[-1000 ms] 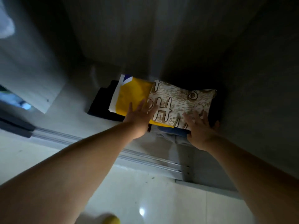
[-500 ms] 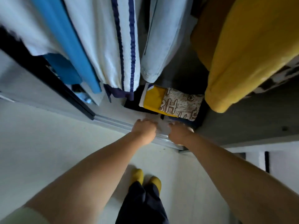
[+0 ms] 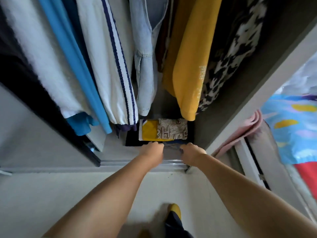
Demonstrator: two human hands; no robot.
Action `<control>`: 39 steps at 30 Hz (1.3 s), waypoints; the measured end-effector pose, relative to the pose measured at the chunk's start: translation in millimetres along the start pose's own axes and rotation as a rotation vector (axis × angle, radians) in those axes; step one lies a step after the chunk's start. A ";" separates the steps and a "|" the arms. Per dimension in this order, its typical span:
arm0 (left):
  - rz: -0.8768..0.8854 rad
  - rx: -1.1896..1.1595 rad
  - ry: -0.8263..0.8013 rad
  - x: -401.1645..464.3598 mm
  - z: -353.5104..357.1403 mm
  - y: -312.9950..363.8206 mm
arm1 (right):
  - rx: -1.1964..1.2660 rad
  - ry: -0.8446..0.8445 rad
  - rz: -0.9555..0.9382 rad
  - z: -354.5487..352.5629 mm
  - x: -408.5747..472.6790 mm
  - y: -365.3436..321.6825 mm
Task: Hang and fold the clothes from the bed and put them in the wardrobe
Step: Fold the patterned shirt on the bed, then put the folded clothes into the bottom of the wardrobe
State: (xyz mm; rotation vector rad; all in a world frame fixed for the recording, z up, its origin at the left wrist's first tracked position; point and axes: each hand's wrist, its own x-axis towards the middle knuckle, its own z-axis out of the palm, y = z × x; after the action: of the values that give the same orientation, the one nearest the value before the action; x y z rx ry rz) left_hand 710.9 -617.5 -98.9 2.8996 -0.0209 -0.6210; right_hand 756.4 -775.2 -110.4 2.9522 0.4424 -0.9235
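On the wardrobe floor (image 3: 113, 152), folded cloth (image 3: 172, 129) reads "BH"; left hand (image 3: 152, 152), right hand (image 3: 192, 152) curled, grip unclear.

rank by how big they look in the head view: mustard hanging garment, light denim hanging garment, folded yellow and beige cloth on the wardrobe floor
1. mustard hanging garment
2. light denim hanging garment
3. folded yellow and beige cloth

The hanging pieces are nearer the camera, so true sizes stay unsure.
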 end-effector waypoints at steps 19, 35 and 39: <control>0.708 0.419 -0.043 -37.6 13.6 287.6 | 0.448 0.099 0.667 89.4 -243.2 220.2; 0.964 0.452 -0.153 -61.1 111.8 608.9 | 0.615 0.068 0.942 187.3 -412.4 495.5; 0.988 0.482 -0.188 -30.0 128.0 659.2 | 0.653 0.051 0.955 205.1 -403.3 540.1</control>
State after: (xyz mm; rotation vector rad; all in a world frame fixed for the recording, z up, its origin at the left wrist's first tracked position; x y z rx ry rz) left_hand 646.4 -1286.5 -86.7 2.6779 -1.6828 -0.7178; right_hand 472.8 -1420.0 -90.1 3.0199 -1.3935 -0.9247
